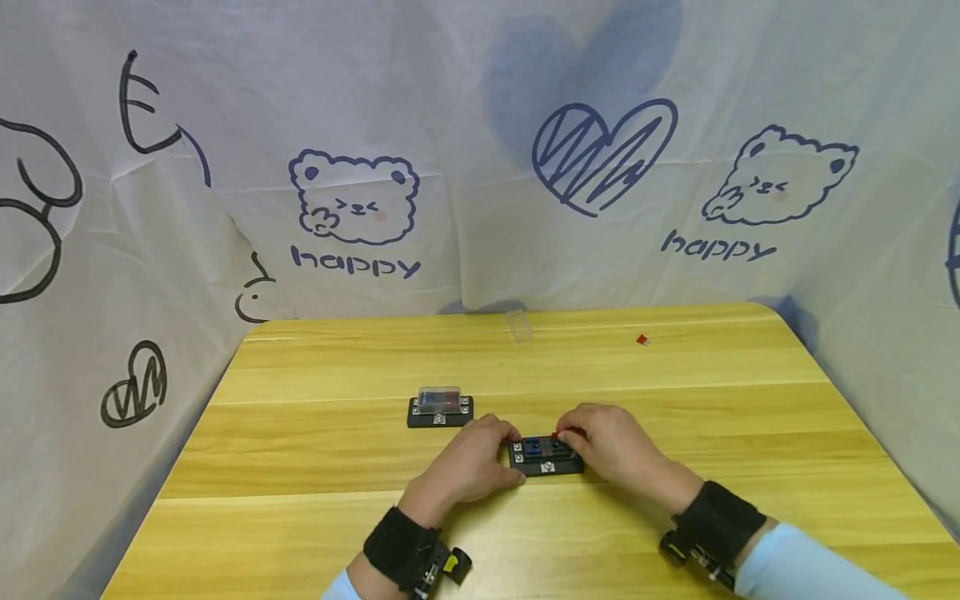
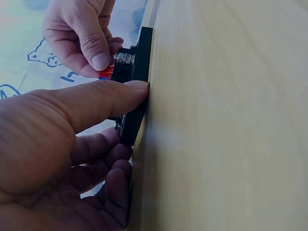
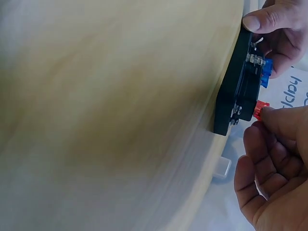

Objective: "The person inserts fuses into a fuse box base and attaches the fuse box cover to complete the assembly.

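Note:
A black fuse block (image 1: pixel 564 468) with metal screw terminals lies on the table. My left hand (image 1: pixel 472 462) holds its left end, thumb on the near side and fingers on the far side. With thumb and index finger, my right hand (image 1: pixel 618 446) pinches a red blade fuse (image 3: pixel 260 109) at the block's right end. How deep that fuse sits in its slot is hidden by the fingertips. Blue blade fuses (image 3: pixel 266 72) stand in the block's left part, close to my left hand.
Behind my left hand stands a second fuse block (image 1: pixel 420 421) under a clear cover. A loose transparent cover (image 1: pixel 518 327) lies by the table's back edge, and a small red fuse (image 1: pixel 642 340) to its right. White cloth (image 1: pixel 465 125) with drawings surrounds the wooden table (image 1: pixel 315 450).

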`<state>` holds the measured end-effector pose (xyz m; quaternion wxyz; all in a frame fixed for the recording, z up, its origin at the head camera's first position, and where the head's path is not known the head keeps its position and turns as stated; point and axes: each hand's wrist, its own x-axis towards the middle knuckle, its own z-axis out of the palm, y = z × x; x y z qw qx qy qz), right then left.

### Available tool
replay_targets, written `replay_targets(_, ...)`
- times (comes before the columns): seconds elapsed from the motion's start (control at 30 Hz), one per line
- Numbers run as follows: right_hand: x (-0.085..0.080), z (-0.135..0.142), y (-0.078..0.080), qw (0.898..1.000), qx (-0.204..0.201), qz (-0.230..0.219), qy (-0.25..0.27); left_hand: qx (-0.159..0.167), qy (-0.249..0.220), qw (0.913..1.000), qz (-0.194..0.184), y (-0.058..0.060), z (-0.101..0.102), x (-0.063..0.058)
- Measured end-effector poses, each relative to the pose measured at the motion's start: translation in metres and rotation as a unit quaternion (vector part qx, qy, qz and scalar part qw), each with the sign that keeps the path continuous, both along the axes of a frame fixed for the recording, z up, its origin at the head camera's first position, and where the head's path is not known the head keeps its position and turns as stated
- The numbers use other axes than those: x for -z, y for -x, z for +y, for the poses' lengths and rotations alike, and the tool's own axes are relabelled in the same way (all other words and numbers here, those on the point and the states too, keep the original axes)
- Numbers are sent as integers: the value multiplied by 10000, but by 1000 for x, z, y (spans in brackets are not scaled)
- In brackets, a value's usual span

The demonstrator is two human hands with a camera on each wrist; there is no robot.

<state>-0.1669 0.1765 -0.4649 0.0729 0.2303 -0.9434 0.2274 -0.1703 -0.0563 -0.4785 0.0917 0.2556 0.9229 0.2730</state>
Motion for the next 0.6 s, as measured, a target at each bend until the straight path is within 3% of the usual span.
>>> replay_targets(0.6,2,0,-2,9999,-13,31,95,-11,40,10000,-57,0,0,-1)
